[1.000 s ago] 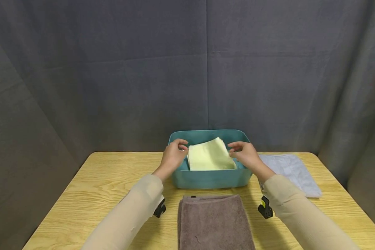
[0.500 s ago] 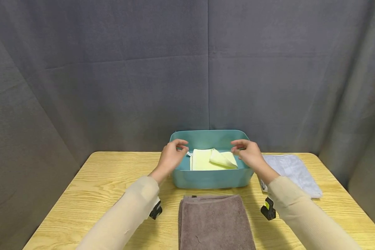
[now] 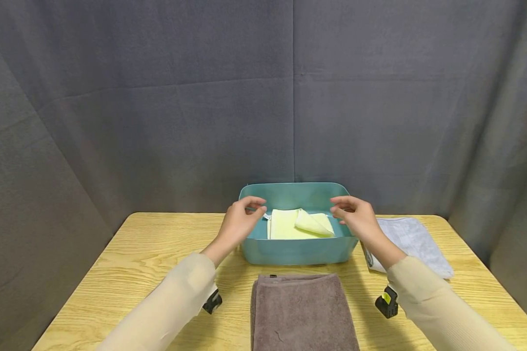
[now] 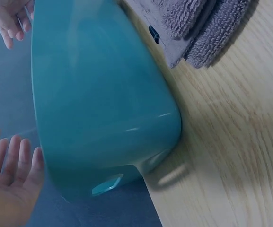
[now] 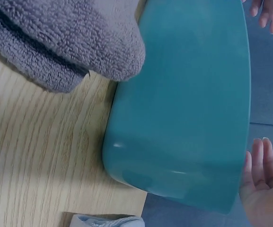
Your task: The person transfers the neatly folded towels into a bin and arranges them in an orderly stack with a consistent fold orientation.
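Observation:
A folded pale yellow towel (image 3: 285, 225) lies in the teal plastic bin (image 3: 299, 252), one corner flopped over and a small white tag at its left. My left hand (image 3: 238, 218) hovers at the bin's left end, fingers loosely bent with nothing between them. Over the right end my right hand (image 3: 355, 215) is likewise bare, thumb apart from the fingers. In the left wrist view, the left hand (image 4: 14, 182) shows relaxed fingers beside the bin's rim. The right wrist view has the right hand (image 5: 268, 182) in a similar pose by the rim.
A folded brown towel (image 3: 304, 312) lies in front of the bin on the wooden table (image 3: 158, 258). To the right lies a folded light grey towel (image 3: 415, 243), partly behind the right forearm. A grey curtain (image 3: 202, 122) hangs behind the table.
The yellow towel has dropped from between the hands and now lies flat in the bin. Both hands have let go; the right has drawn off rightward, the left slightly toward the left.

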The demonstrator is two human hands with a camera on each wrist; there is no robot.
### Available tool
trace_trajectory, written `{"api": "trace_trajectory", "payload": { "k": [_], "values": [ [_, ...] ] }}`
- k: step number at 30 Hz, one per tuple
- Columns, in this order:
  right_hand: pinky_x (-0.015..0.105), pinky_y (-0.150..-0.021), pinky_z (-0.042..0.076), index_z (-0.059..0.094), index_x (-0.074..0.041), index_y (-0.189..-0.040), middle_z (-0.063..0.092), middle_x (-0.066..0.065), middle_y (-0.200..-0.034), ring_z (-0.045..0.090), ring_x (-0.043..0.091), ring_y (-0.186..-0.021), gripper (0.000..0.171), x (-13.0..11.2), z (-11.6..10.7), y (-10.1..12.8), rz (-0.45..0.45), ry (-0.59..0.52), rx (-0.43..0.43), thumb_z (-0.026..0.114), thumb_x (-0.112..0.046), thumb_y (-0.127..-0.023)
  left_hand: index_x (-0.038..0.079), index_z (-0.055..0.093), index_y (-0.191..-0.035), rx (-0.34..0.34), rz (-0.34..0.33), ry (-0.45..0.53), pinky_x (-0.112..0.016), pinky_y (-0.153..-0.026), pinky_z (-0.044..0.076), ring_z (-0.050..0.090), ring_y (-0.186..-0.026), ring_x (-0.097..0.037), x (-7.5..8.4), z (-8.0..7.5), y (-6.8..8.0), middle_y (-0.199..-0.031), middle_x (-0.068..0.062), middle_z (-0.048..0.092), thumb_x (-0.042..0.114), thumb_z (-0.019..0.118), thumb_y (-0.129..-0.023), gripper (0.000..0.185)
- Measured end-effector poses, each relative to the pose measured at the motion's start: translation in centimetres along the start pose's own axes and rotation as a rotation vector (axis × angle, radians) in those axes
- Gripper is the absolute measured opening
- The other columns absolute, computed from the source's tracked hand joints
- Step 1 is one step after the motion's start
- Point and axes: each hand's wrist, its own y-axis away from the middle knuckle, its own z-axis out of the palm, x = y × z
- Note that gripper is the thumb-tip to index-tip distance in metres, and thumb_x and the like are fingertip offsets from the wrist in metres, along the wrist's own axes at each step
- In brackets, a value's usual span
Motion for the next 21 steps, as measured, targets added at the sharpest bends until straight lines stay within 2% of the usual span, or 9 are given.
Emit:
{"api": "trace_trajectory", "payload": {
  "k": [11,16,21],
  "values": [
    [0.029,-0.076,0.056,0.061,0.0,-0.129,0.064,0.022,-0.112,0.064,0.006,-0.085,0.034,-0.7,-0.2,2.2,-0.002,-0.047,0.01,0.063,-0.015,-0.099,0.018,0.07,-0.119,0.021,0.03,0.026,-0.041,-0.081,0.052,0.062,-0.099,-0.019,0.1,-0.8,1.6,-0.106,0.003,0.068,0.027,0.064,-0.098,0.023],
    [0.029,-0.077,0.056,0.06,-0.002,-0.131,0.064,0.018,-0.114,0.065,0.007,-0.089,0.038,-0.9,-0.3,3.4,-0.008,-0.078,0.011,0.065,-0.02,-0.098,0.019,0.07,-0.118,0.05,0.039,0.073,-0.039,-0.08,0.05,0.061,-0.097,-0.016,0.1,-1.3,2.6,-0.108,0.004,0.067,0.026,0.066,-0.097,0.023],
    [0.026,-0.075,0.055,0.061,0.0,-0.129,0.066,0.011,-0.108,0.066,0.01,-0.089,0.039,-1.1,-0.4,4.4,-0.024,-0.136,0.014,0.067,-0.02,-0.097,0.019,0.069,-0.12,0.068,0.041,0.124,-0.038,-0.081,0.049,0.06,-0.097,-0.016,0.2,-2.1,3.5,-0.111,0.002,0.066,0.027,0.066,-0.097,0.024]
  ]
}}
